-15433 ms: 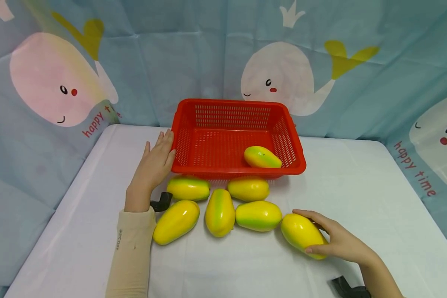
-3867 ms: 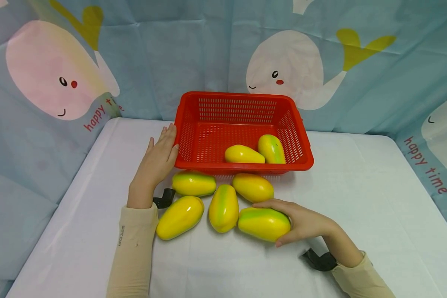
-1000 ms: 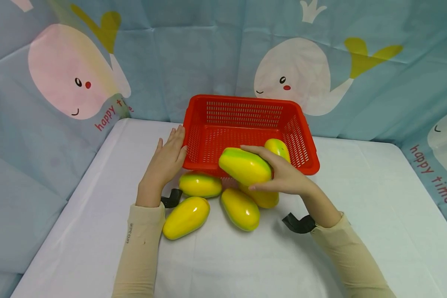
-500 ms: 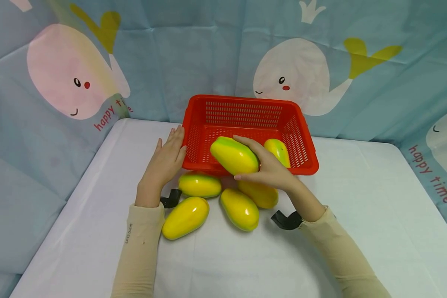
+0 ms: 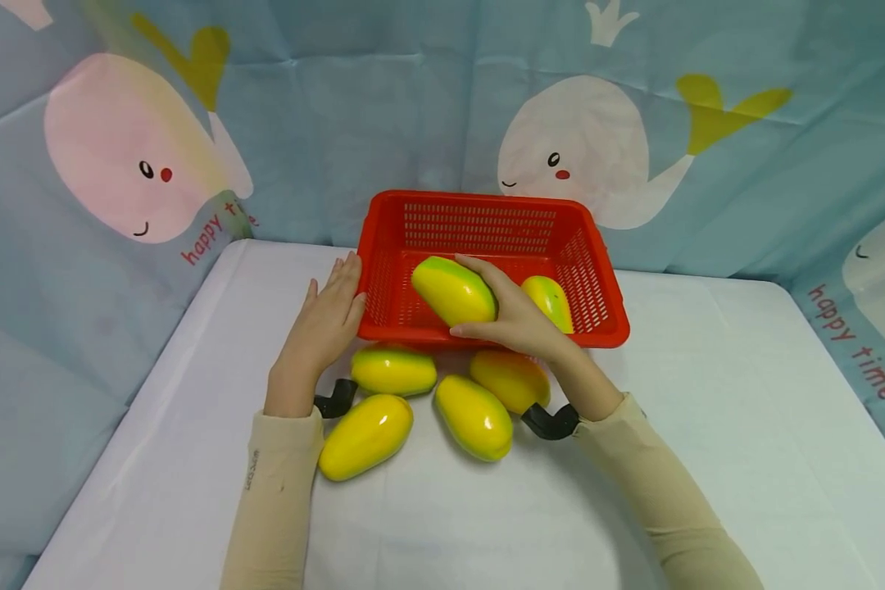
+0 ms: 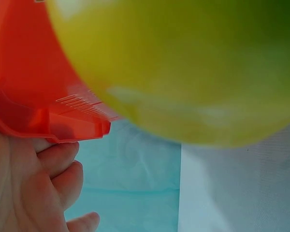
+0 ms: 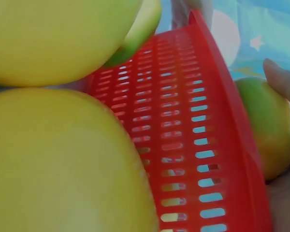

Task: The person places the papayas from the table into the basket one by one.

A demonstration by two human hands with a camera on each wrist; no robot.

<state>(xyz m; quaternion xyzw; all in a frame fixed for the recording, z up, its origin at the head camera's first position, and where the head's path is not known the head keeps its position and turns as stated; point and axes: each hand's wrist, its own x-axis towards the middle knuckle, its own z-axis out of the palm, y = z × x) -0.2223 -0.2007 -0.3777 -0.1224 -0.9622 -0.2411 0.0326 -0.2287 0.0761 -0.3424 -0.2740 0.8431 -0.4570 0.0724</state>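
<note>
My right hand (image 5: 512,315) grips a yellow-green papaya (image 5: 453,291), thumb on the near side and fingers over the far side. In the head view it overlaps the inside of the red plastic basket (image 5: 479,197), above the front rim. The right wrist view shows this papaya (image 7: 265,125) just beyond the basket's slotted wall. My left hand (image 5: 320,319) lies with straight fingers against the basket's left side; the left wrist view shows its fingers (image 6: 63,166) at the rim. Another papaya (image 5: 549,301) rests inside at the right, partly covered by my right hand.
Several papayas lie in front of the basket: a greenish one (image 5: 393,371), a plain yellow one (image 5: 366,437), one in the middle (image 5: 474,418) and an orange-tinged one (image 5: 512,378). White cloth (image 5: 708,393) covers the table. A blue whale-print curtain (image 5: 383,106) hangs close behind the basket.
Since the earliest frame, more papayas have gone from the table into the basket. Over the last second my right hand has carried one up and left over the front rim; my left hand stays put.
</note>
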